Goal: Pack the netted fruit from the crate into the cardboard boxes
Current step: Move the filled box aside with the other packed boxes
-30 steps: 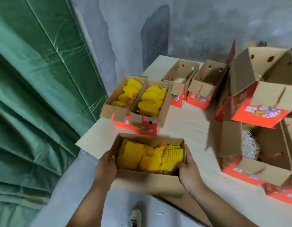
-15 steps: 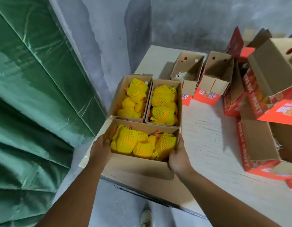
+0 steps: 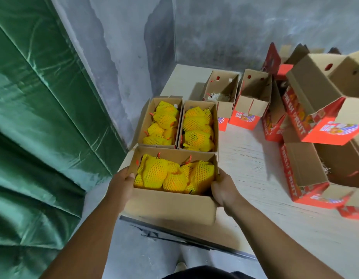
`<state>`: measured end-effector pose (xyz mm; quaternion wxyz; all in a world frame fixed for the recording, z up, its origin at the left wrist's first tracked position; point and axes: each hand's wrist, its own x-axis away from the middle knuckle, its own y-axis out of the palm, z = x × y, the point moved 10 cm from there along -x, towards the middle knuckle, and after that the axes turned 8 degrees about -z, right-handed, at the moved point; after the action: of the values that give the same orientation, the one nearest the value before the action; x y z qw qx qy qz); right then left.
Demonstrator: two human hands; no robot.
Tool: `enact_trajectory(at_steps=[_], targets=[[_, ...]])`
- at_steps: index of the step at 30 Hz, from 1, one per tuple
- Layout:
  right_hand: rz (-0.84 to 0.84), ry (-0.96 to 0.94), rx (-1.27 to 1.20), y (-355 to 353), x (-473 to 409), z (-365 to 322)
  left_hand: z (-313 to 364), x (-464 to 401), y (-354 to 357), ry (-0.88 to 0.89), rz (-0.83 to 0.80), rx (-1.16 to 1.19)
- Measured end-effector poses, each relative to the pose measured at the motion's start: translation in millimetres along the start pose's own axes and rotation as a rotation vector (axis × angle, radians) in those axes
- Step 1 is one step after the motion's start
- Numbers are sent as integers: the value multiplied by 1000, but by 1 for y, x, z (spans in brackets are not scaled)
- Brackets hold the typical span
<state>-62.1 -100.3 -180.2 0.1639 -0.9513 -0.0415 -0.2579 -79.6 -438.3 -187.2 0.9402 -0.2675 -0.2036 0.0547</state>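
Grey concrete wall at top of frame; green quilted curtain filled the left. Pale wooden table ran centre to right. Open brown cardboard box, packed with fruit in yellow foam netting, sat at the table's near-left corner. Left hand gripped its left end, right hand its right end, fingers curled round the walls. Two more filled cardboard boxes touched its far side. Empty red-printed cartons crowded upper right.
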Motion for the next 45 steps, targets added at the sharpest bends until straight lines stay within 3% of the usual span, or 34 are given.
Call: enact_trajectory(at_steps=[4,11,19,22,27,32,34,35,37,39,43,45], targets=[[-47,29,74,-25,31,-36,27,33,-27,45,-17,74],[-60,-161,152,-88,70,-158,152,61,-98,270,24,74],[76,-212,150,-135,-33,-276,259,-75,-112,267,31,175],[99,-149,175,-131,-102,-268,273,-136,-85,261,-15,50],[131,-73,-45,-134,-162,-228,277,-192,-63,201,4,-191],[-20,-89,-74,-119,-156,-221,265,-193,-70,116,93,-253],[-96,-134,-92,-106,-144,-225,271,-171,-82,222,314,-367],[-105,-145,-98,-103,-139,-226,285,-154,-79,367,401,-413],[-76,-140,-92,-103,-132,-227,312,-126,-47,650,400,-482],[-32,-154,-72,-109,-127,-231,325,-116,-23,717,369,-546],[33,-171,-47,-120,-121,-238,322,-127,-50,606,425,-450],[-1,-132,-56,-120,-124,-234,287,-155,-82,336,445,-300]])
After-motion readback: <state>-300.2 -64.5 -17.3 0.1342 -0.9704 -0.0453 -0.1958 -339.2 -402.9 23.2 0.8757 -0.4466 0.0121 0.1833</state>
